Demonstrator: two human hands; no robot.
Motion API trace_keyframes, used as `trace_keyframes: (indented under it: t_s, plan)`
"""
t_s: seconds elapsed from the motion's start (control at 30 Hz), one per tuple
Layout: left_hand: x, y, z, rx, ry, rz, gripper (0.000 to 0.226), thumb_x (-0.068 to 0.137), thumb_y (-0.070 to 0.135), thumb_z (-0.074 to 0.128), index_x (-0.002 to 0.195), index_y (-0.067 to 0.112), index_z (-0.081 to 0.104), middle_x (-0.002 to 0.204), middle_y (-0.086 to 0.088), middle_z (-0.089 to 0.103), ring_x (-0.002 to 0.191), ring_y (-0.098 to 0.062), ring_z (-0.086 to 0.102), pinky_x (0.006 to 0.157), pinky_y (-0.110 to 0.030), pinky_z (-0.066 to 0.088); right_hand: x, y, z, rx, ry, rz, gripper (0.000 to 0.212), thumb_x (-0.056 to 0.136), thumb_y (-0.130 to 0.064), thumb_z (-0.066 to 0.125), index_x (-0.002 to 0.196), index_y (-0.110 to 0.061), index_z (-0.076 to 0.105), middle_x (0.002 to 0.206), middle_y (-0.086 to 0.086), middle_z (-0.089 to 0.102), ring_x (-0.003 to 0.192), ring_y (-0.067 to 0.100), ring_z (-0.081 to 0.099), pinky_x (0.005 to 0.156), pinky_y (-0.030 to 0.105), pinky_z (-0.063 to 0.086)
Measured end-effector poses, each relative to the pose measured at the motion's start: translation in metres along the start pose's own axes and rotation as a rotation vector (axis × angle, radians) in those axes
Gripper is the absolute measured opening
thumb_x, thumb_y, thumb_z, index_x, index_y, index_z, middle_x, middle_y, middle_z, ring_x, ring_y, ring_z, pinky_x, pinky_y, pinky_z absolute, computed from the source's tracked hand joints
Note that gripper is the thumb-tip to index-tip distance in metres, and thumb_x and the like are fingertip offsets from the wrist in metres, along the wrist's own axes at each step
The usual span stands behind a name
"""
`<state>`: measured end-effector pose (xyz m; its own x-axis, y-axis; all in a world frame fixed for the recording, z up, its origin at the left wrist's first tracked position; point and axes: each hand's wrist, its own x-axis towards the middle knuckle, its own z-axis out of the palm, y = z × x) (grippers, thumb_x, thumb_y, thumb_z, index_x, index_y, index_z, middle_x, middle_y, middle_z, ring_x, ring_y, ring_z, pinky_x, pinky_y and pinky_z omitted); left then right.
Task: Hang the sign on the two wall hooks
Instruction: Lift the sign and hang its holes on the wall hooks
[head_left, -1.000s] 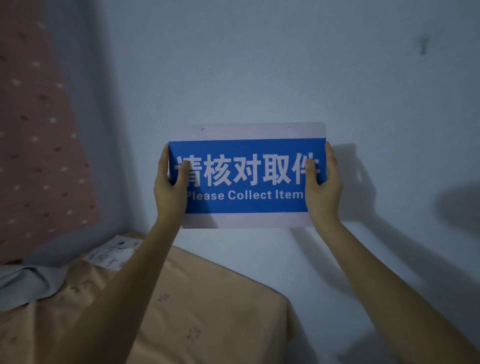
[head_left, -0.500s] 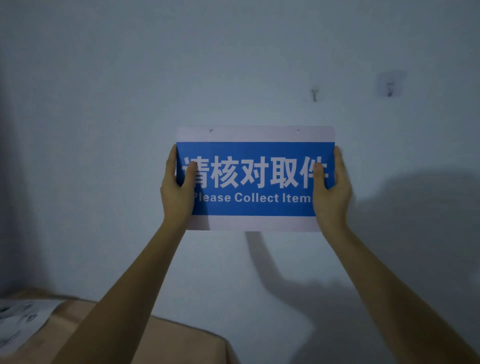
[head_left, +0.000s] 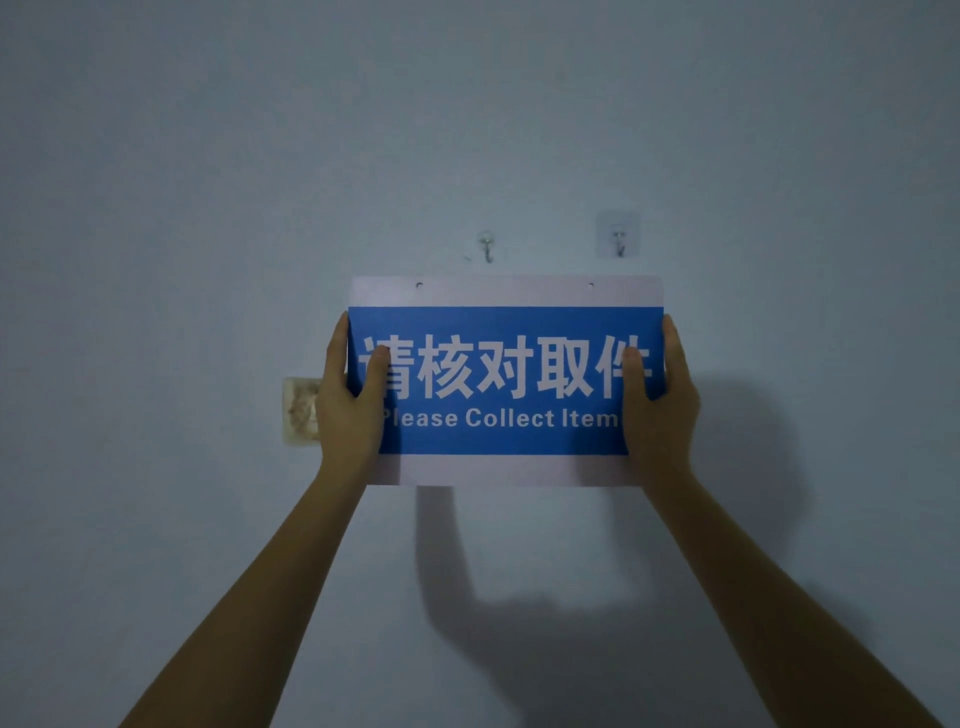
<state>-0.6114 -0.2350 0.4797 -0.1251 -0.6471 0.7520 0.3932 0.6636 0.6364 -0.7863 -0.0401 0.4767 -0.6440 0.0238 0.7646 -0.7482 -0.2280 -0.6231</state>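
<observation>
The person held the sign (head_left: 506, 382) up flat in front of the wall (head_left: 208, 208), just under the two hooks. The left hand (head_left: 349, 402) was clamped on the sign's left edge, thumb on the front and fingers behind. The right hand (head_left: 657, 402) gripped the right edge the same way. The sign was level. Its top edge sat just below the left hook (head_left: 487, 246) and the right hook (head_left: 618, 242), not touching them. Two small holes were near the top edge of the sign, the left hole (head_left: 419, 285) and the right hole (head_left: 590, 286). Each hole was a bit to the left of its hook. So I think the sign needed to slide a little to the right and then go up. To do it well, the person should keep the sign level, bring both holes over the hook tips together, and let it down softly. The holes were tiny, so it would be easy to miss one. A worn patch (head_left: 301, 410) stuck on the wall peeked out beside the left hand. It had no part in the job.
</observation>
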Motion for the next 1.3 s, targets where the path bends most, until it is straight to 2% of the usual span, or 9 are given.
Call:
trace_keyframes:
  t_s: [0.1,0.23,0.47,0.53,0.67,0.87,1.1,1.17,1.3]
  plan:
    - [0.008,-0.002,0.018,-0.046,-0.008,0.01,0.053,0.096,0.03,0.051,0.147,0.028,0.033,0.138,0.001,0.056,0.11,-0.015,0.064,0.092,-0.032,0.055,0.015,0.005,-0.005,-0.021,0.024,-0.008,0.051,0.098,-0.026,0.048,0.147,-0.024,0.033,0.096,-0.036,0.046,0.075,-0.024,0.052,0.063,-0.006,0.04]
    - [0.017,-0.007,0.032,-0.048,-0.007,0.028,0.053,0.096,0.032,0.052,0.146,0.028,0.035,0.141,0.002,0.053,0.118,-0.017,0.061,0.098,-0.039,0.052,0.029,0.005,-0.006,-0.019,0.035,-0.02,0.051,0.098,-0.028,0.049,0.146,-0.026,0.033,0.102,-0.035,0.049,0.075,-0.03,0.051,0.064,-0.006,0.041]
    - [0.04,-0.012,0.049,-0.061,-0.017,0.066,0.055,0.097,0.031,0.05,0.148,0.026,0.032,0.145,0.006,0.046,0.116,-0.009,0.056,0.098,-0.029,0.047,0.051,0.006,0.003,-0.058,0.067,-0.049,0.052,0.098,-0.03,0.048,0.147,-0.027,0.032,0.11,-0.03,0.046,0.087,-0.011,0.052,0.066,-0.01,0.036]
    - [0.046,-0.013,0.053,-0.06,-0.025,0.07,0.055,0.097,0.031,0.05,0.148,0.027,0.031,0.147,0.006,0.044,0.118,-0.006,0.052,0.099,-0.027,0.045,0.056,0.008,0.006,-0.063,0.073,-0.048,0.052,0.098,-0.029,0.048,0.147,-0.027,0.032,0.11,-0.028,0.046,0.082,-0.017,0.052,0.065,-0.009,0.038]
    - [0.057,-0.014,0.061,-0.062,-0.069,0.041,0.057,0.097,0.029,0.049,0.15,0.028,0.028,0.136,0.022,0.041,0.113,0.004,0.045,0.087,-0.004,0.039,0.06,0.013,0.01,-0.093,0.103,-0.03,0.052,0.098,-0.028,0.048,0.147,-0.025,0.033,0.105,-0.029,0.048,0.075,-0.019,0.05,0.061,-0.008,0.039]
    - [0.07,-0.015,0.076,-0.013,-0.16,0.056,0.056,0.098,0.032,0.047,0.15,0.032,0.026,0.125,0.023,0.041,0.112,0.0,0.047,0.096,-0.02,0.038,0.061,0.018,0.008,-0.14,0.148,-0.039,0.052,0.099,-0.028,0.047,0.148,-0.023,0.031,0.115,-0.019,0.045,0.102,0.0,0.048,0.087,0.016,0.038]
    - [0.074,-0.014,0.087,0.022,-0.169,0.034,0.053,0.099,0.033,0.045,0.149,0.035,0.028,0.113,0.019,0.046,0.102,-0.002,0.048,0.088,-0.018,0.038,0.074,0.02,0.005,-0.169,0.155,-0.033,0.053,0.098,-0.032,0.046,0.148,-0.023,0.03,0.115,-0.014,0.051,0.096,0.003,0.055,0.08,0.013,0.043]
    - [0.075,-0.014,0.087,0.039,-0.174,0.03,0.053,0.099,0.033,0.044,0.149,0.035,0.027,0.119,0.015,0.05,0.103,-0.004,0.049,0.088,-0.02,0.038,0.078,0.022,0.006,-0.167,0.147,-0.026,0.052,0.098,-0.032,0.046,0.148,-0.023,0.031,0.112,-0.013,0.052,0.092,0.004,0.057,0.077,0.012,0.045]
    - [0.076,-0.018,0.087,0.108,-0.192,0.024,0.053,0.099,0.037,0.042,0.149,0.038,0.025,0.133,-0.001,0.059,0.111,-0.021,0.06,0.092,-0.03,0.044,0.076,0.028,0.005,-0.172,0.129,0.004,0.053,0.098,-0.033,0.045,0.148,-0.023,0.03,0.113,-0.008,0.056,0.095,0.011,0.059,0.084,0.025,0.047]
